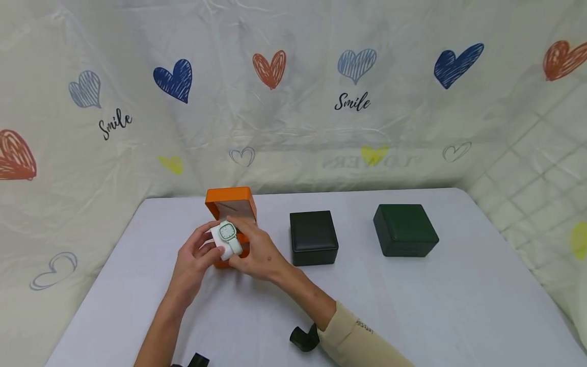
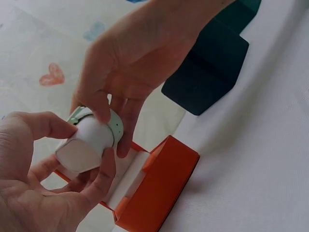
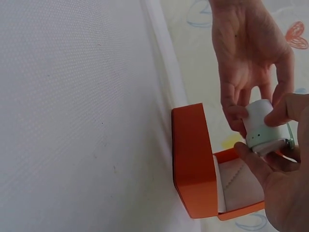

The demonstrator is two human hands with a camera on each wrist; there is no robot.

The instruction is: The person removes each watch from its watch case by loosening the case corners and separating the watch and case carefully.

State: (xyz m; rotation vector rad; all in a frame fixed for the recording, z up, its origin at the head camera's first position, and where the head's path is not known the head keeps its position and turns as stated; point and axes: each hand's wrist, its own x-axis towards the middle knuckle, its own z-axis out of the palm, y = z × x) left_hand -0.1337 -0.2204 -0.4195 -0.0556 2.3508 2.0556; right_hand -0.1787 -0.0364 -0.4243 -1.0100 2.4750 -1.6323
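A pale green smartwatch (image 1: 228, 232) is wrapped around a white cushion (image 1: 221, 243), held up in front of an orange watch box (image 1: 231, 194) whose lid stands raised. My left hand (image 1: 194, 255) grips the cushion by its end, fingers and thumb bent around it. From the other side, my right hand (image 1: 260, 253) pinches the watch and cushion. In the left wrist view, the cushion's flat end (image 2: 78, 155) faces the camera, with the green band (image 2: 116, 126) behind it. The orange box (image 3: 195, 162) is beneath both hands in the right wrist view, its pale lining showing.
A closed black box (image 1: 314, 238) stands right of the orange one, and a closed green box (image 1: 405, 230) farther right. A black object (image 1: 304, 338) lies by the right sleeve. The white table (image 1: 458, 306) ends at a heart-printed curtain (image 1: 293, 117).
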